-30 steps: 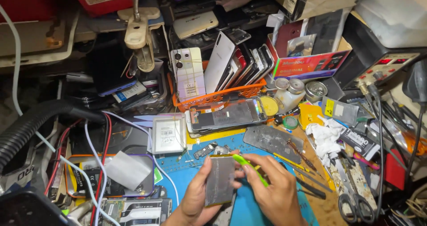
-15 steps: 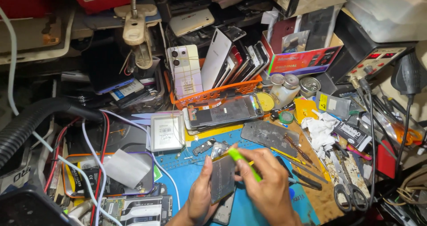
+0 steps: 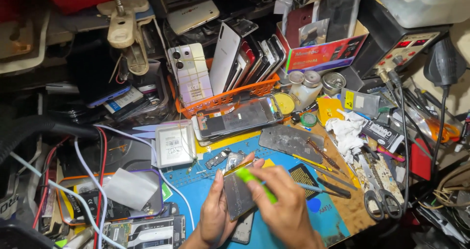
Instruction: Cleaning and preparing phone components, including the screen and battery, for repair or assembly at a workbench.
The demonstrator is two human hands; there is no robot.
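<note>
Panel: you hold a flat grey phone panel [image 3: 238, 194] upright-tilted over the blue mat [image 3: 205, 190], low in the middle of the bench.
Left hand: your left hand [image 3: 215, 212] wraps the panel's left edge, fingers closed on it from behind, thumb along the side.
Right hand: your right hand [image 3: 284, 205] is clamped on a green tool [image 3: 254, 183], pinched between thumb and fingers.
Tool: its tip lies across the panel's upper face, touching it.
Below: another phone [image 3: 243, 228] lies on the mat under your hands, mostly hidden.
Left of you: a white square box [image 3: 175, 145] sits at the mat's corner, and an opened phone [image 3: 152, 232] lies near the front edge.
Above: a dark screen [image 3: 240, 116] lies flat in front of an orange basket [image 3: 223, 98] packed with upright phones.
Right: a grey metal plate [image 3: 290, 140] rests just beyond your fingers; scissors [image 3: 382, 197] and a crumpled white tissue [image 3: 346, 130] lie further out.
</note>
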